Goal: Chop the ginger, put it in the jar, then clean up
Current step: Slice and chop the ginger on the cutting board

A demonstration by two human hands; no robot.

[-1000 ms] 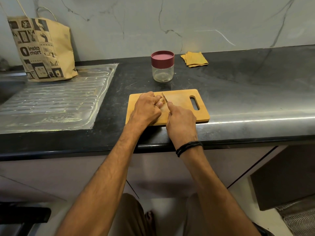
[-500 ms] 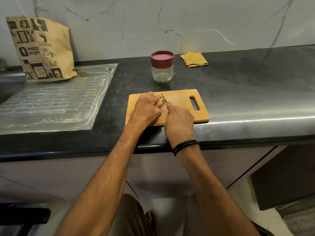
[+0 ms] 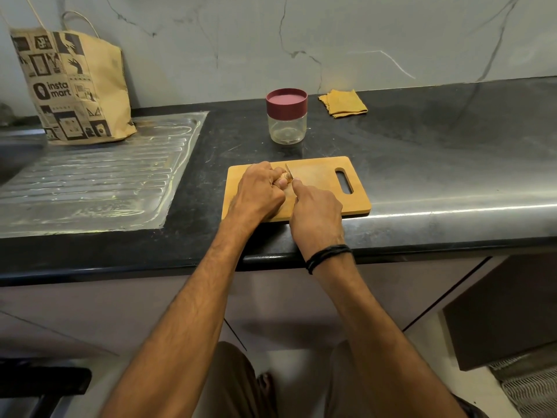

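Observation:
A wooden chopping board [image 3: 319, 176] with a handle slot lies at the counter's front edge. My left hand [image 3: 259, 191] is curled over a small piece of ginger [image 3: 285, 177] on the board, hiding most of it. My right hand [image 3: 315, 217] grips a knife [image 3: 289, 171]; only the blade tip shows, resting against the ginger. Its handle is hidden in my fist. Behind the board stands a clear glass jar [image 3: 287, 128] with its dark red lid [image 3: 286, 101] on.
A folded yellow cloth [image 3: 343, 103] lies at the back by the wall. A printed paper bag [image 3: 72, 86] stands on the ribbed steel drainboard [image 3: 90, 182] to the left. Black counter [image 3: 452, 164] stretches right of the board.
My right hand and the knife have shifted slightly left and down against the ginger. The left hand, board and jar stay where they were.

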